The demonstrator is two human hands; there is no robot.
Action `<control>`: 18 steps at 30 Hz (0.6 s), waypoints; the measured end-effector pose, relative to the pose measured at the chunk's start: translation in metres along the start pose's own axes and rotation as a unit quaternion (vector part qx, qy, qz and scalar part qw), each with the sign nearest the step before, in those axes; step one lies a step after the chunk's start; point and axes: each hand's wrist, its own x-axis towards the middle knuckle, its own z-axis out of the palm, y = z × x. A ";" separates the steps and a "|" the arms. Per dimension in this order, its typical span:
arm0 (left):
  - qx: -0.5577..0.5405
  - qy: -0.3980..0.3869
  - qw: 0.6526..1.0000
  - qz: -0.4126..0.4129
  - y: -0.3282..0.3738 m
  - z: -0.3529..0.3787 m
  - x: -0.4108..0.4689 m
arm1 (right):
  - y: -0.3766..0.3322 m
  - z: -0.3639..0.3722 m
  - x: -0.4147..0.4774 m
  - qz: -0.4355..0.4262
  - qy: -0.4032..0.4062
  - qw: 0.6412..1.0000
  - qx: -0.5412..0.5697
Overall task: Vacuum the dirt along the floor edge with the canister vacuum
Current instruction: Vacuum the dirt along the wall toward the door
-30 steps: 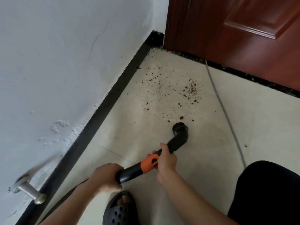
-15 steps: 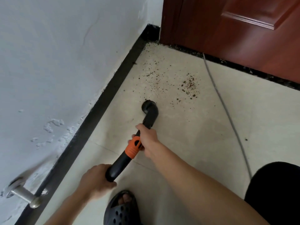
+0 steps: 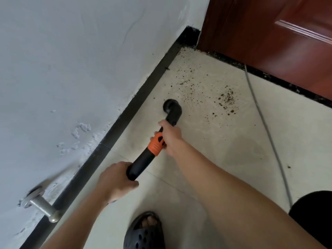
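I hold a black vacuum wand [image 3: 142,161] with an orange collar [image 3: 156,145]. My left hand [image 3: 115,182] grips its near end. My right hand [image 3: 169,136] grips it just past the collar. The round black nozzle [image 3: 171,108] rests on the pale floor tile, a short way from the black baseboard [image 3: 136,103]. Dark dirt crumbs [image 3: 228,99] lie scattered beyond and to the right of the nozzle, reaching toward the corner by the door. The canister itself is out of view.
A white wall [image 3: 71,69] runs along the left with a metal door stop [image 3: 42,207] sticking out low down. A red-brown door [image 3: 269,38] closes the far side. A grey cord [image 3: 265,126] crosses the floor at right. My sandalled foot [image 3: 143,230] is at the bottom.
The nozzle has swung left from the middle of the tile toward the baseboard, then edged slightly forward. Crumbs near its earlier spot are gone. Both hands kept their grip.
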 end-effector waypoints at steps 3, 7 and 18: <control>0.026 -0.016 0.999 0.042 0.019 -0.001 0.009 | -0.006 -0.021 0.000 0.001 0.048 0.999 0.022; 0.031 -0.068 0.996 0.058 0.022 0.028 -0.002 | 0.012 -0.047 -0.012 -0.007 0.094 0.995 0.026; -0.066 0.014 0.997 -0.047 -0.009 0.003 0.018 | -0.006 0.037 0.030 -0.030 -0.005 0.994 -0.105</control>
